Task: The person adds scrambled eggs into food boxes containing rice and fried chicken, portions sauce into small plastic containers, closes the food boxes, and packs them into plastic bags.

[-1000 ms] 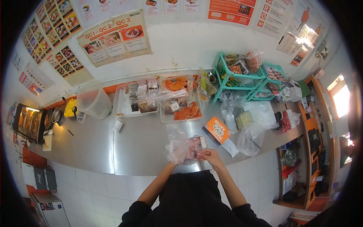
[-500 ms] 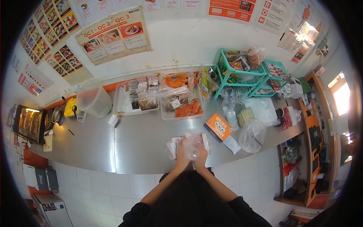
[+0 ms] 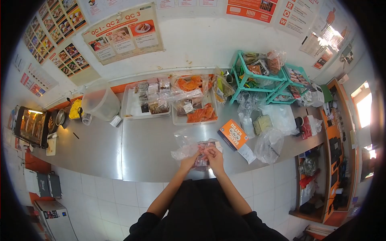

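Near the counter's front edge, clear plastic bags (image 3: 183, 154) lie bunched to the left of a packet with a dark and reddish print (image 3: 202, 160). My left hand (image 3: 189, 161) is closed on the plastic at the packet's left side. From the right, my right hand (image 3: 214, 158) pinches the plastic too, with its fingertips close to those of my left hand. The packet's contents are hard to make out under the film.
Behind stand two white trays (image 3: 128, 111) of packed food. An orange box (image 3: 233, 135) with a paper slip (image 3: 246, 154), loose plastic bags (image 3: 268, 146) and green baskets (image 3: 257, 86) are at the right. A clear tub (image 3: 100, 105) stands back left.
My hands came together over the packet, then moved slightly apart. The plastic bunched between them half a second ago now spreads to the left again.
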{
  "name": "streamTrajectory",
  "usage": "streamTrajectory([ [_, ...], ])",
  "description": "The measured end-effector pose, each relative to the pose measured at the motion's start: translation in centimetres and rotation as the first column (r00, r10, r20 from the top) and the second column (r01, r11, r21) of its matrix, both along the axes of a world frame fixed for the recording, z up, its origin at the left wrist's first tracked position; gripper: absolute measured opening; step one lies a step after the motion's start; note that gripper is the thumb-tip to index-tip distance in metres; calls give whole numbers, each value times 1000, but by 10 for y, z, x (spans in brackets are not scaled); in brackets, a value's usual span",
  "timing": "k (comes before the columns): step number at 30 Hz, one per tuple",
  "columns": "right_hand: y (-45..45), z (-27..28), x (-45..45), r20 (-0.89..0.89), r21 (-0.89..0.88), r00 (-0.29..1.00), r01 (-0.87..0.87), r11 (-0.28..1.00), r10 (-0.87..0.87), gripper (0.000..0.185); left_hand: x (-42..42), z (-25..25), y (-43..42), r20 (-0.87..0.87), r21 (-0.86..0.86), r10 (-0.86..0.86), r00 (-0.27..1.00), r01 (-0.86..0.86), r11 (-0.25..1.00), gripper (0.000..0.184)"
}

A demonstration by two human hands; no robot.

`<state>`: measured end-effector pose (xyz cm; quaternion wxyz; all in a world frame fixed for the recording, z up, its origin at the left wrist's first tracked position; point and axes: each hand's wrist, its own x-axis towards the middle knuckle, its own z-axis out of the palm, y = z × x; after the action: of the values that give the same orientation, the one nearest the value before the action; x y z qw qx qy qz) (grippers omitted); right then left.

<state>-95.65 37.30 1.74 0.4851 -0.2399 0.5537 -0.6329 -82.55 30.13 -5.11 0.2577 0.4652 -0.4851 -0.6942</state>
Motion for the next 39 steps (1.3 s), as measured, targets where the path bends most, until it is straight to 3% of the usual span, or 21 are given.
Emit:
streamTrajectory([
  [3,-2,0,-2,-16,45,999,-36,998,37,23,-4,19,6,80,-38,65,995,-62,997,38],
  [6,-3,-3,-8,-40,52,995,-86,995,88,35,-7,35,8,-76,-138,56,996,-66,988,42],
  [8,-4,-8,-13,-37,29,989,-145,989,146,41,-9,28,9,-66,-138,92,994,-101,985,41],
  [12,-3,-6,-19,35,68,975,-223,972,221,37,-13,-8,9,-31,-187,145,989,-148,971,39],
  [15,-2,-2,-22,53,100,967,-254,962,250,35,-12,44,14,48,-189,152,987,-141,972,40],
  [18,-3,3,-24,67,120,961,-275,954,269,33,-8,69,13,139,-157,22,990,0,988,58],
  [21,-4,5,-24,72,122,958,-283,951,276,33,-11,43,12,124,-301,128,984,-85,950,41],
  [24,-6,7,-23,58,128,964,-266,955,261,31,-8,27,9,25,-271,47,999,-39,962,53],
  [27,-8,6,-24,25,163,967,-256,953,255,25,-11,-56,-11,82,-354,-132,988,153,923,49],
  [30,-5,-5,-25,18,173,975,-221,960,221,18,-1,69,-2,15,-324,-150,989,147,935,40],
  [31,-1,-2,-23,7,158,983,-182,970,184,16,-2,55,-5,-308,-95,-206,929,185,978,37],
  [33,3,4,-22,40,132,992,-128,983,123,11,-9,6,-16,-824,265,-27,566,426,865,33],
  [34,4,7,-21,87,123,991,-115,986,104,10,-10,-11,-16,-636,-3,-245,731,315,949,32],
  [35,4,6,-21,136,114,986,-109,988,93,8,-8,-26,-14,-348,-295,-351,869,254,921,31],
  [36,6,-5,-24,128,130,988,-99,987,82,5,-7,-34,-13,-13,-553,-325,946,264,790,30],
  [39,11,-10,-28,-25,201,996,-79,976,86,7,-13,-8,-6,417,-707,-218,882,466,532,35],
])
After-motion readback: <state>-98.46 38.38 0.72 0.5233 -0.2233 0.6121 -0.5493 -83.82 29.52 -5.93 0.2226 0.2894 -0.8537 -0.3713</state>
